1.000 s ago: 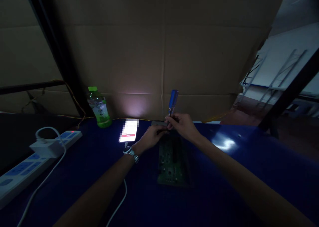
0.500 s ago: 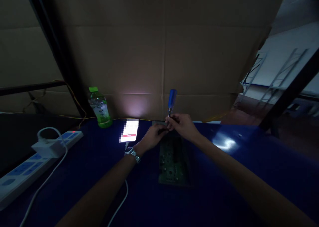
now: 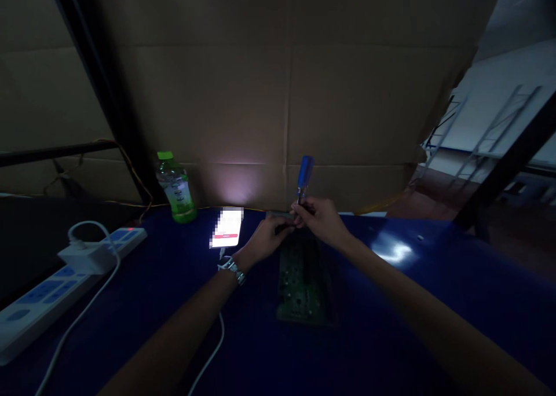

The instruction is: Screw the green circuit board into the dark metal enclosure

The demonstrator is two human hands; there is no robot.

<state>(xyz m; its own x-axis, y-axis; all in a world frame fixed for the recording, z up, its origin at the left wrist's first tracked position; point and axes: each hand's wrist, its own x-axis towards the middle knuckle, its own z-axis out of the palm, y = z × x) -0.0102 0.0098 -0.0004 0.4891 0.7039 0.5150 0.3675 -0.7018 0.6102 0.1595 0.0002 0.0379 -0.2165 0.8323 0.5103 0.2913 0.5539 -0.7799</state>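
A green circuit board (image 3: 299, 294) lies lengthwise on the dark blue table. At its far end my right hand (image 3: 319, 217) is closed around the lower part of a screwdriver (image 3: 305, 173), whose blue handle points up and leans slightly right. The screwdriver's tip is hidden by my fingers. My left hand (image 3: 270, 237), with a metal watch at the wrist, rests at the far left corner of the board. Its fingers are pressed together close to the right fingertips; what they hold, if anything, is too dark to make out.
Left of my hands lies a lit phone (image 3: 226, 228) with a white cable. A green-capped bottle (image 3: 177, 190) stands behind it. A white power strip (image 3: 39, 294) with a plugged adapter lies at the left. Cardboard (image 3: 217, 95) rises behind the table.
The screwdriver's handle has shifted slightly right and leans a little more. Both hands stay in nearly the same place, and the whole view has moved slightly.
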